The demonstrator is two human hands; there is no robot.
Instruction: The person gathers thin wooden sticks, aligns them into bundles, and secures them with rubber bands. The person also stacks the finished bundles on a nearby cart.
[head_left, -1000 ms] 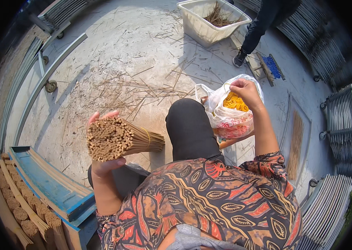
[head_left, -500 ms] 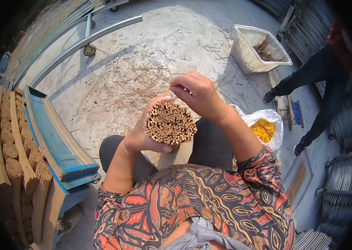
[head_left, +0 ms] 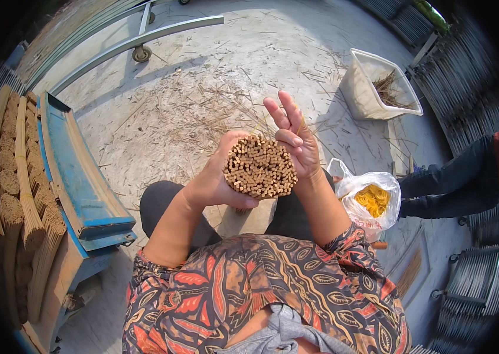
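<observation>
In front of my lap a thick round bundle of thin brown sticks [head_left: 261,168] points its cut ends up at me. My left hand [head_left: 211,177] is closed around the bundle's left side, its thumb below the near edge. At the right side of the bundle is my right hand [head_left: 299,144], two fingers raised and the others curled. A thin yellow rubber band [head_left: 302,123] runs by its fingers, and a faint yellow strand shows above the bundle. The band's full path is hidden.
A white plastic bag [head_left: 349,203] of yellow rubber bands [head_left: 372,200] stands at my right. Stacked stick bundles [head_left: 10,194] and a blue metal trough [head_left: 93,177] are at left. Farther off are a white bin [head_left: 359,88], a wheeled metal frame [head_left: 161,34] and another person's legs [head_left: 450,183].
My right hand has gone from pinching a yellow band above the bundle to its right side, with two fingers raised. My left hand keeps its hold. The person at right has shifted.
</observation>
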